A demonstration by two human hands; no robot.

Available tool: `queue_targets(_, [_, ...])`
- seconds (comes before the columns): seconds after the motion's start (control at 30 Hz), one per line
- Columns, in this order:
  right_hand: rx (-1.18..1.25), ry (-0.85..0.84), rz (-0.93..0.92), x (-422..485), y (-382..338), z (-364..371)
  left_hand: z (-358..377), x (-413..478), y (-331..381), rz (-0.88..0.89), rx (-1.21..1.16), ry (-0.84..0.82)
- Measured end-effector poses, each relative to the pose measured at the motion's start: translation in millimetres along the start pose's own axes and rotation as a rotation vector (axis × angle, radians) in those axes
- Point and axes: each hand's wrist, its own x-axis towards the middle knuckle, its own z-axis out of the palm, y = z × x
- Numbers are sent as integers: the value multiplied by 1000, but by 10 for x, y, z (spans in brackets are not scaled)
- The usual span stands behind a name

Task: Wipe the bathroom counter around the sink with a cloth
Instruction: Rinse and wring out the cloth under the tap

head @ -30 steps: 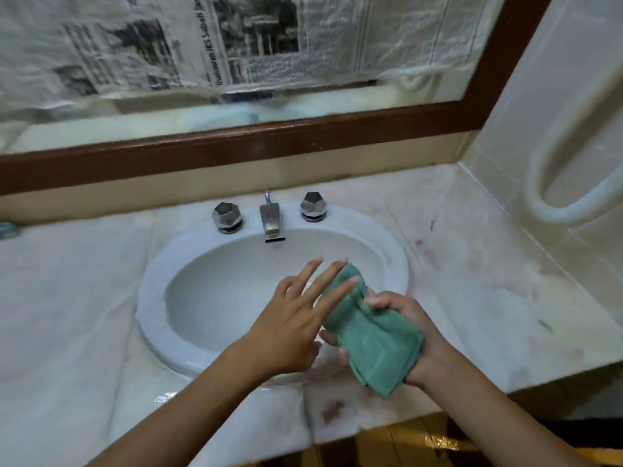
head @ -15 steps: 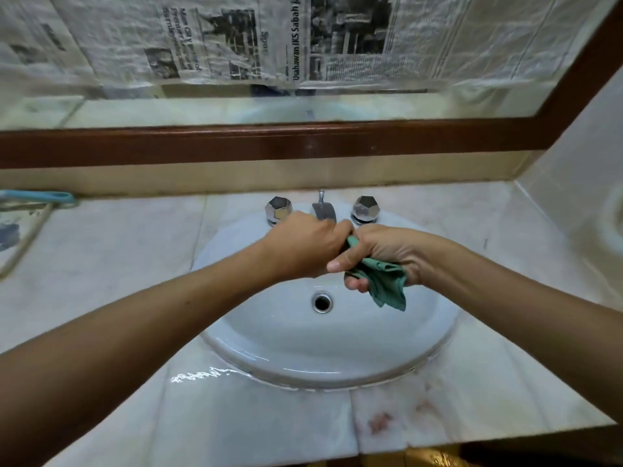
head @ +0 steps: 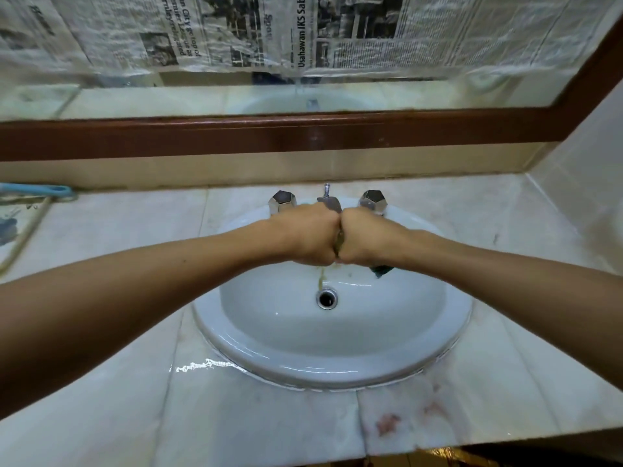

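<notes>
Since half a second earlier, the two hands have drawn tight together into fists over the sink, and the green cloth that hung loose below the right hand is now almost wholly swallowed in the grip. The left hand and right hand press knuckle to knuckle above the far part of the basin, both clenched on the cloth; only a dark green corner shows under the right hand and a thin sliver between the fists. A yellowish trickle falls from between the hands toward the drain. Just beyond the fists stands the faucet, flanked by two faceted metal knobs, one at left and one at right. The marble tabletop surrounds the basin, with a wet glint at its near-left rim and reddish stains at near right. A blue-handled object lies at the far left edge. Newspaper sheets cover the upper mirror behind its brown frame.
</notes>
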Motion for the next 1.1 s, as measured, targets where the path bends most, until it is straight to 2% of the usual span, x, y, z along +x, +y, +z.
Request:
queue_targets(0.17, [-246, 163, -262, -18, -18, 98, 277, -45, -120, -186, -684, -199])
queue_targets(0.23, [-328, 261, -313, -16, 4, 147, 307, -67, -108, -222, -848, -271])
queue_targets(0.43, [-410, 360, -437, 62, 18, 284, 323, -126, -155, -318, -1085, -524])
queue_targets(0.53, [-382, 370, -430, 79, 31, 286, 305, -130, -166, -311, -1102, -534])
queue_targets(0.6, [-325, 347, -356, 79, 45, 266, 260, -88, -150, -292, -970, -413])
queue_targets(0.73, [-183, 342, -29, 78, 106, 194, 130, -3, -115, -260, -463, -110])
queue_targets(0.8, [-93, 318, 99, 86, 153, 205, 132, -6, -104, -241, -352, -26])
queue_targets(0.87, [-17, 247, 164, 93, 185, 263, 206, -28, -78, -227, -211, 18])
queue_targets(0.93, [85, 170, 218, 72, 196, 323, 318, -59, -58, -200, 77, 171])
queue_targets(1.0, [297, 93, 264, 25, 199, 339, 402, -98, -72, -118, 318, 403])
queue_targets(1.07, [594, -47, 292, -37, 222, 306, 480, -143, -74, 8, 364, 572])
queue_targets(1.1, [698, -145, 286, -71, 238, 271, 498, -163, -53, 39, 369, 597])
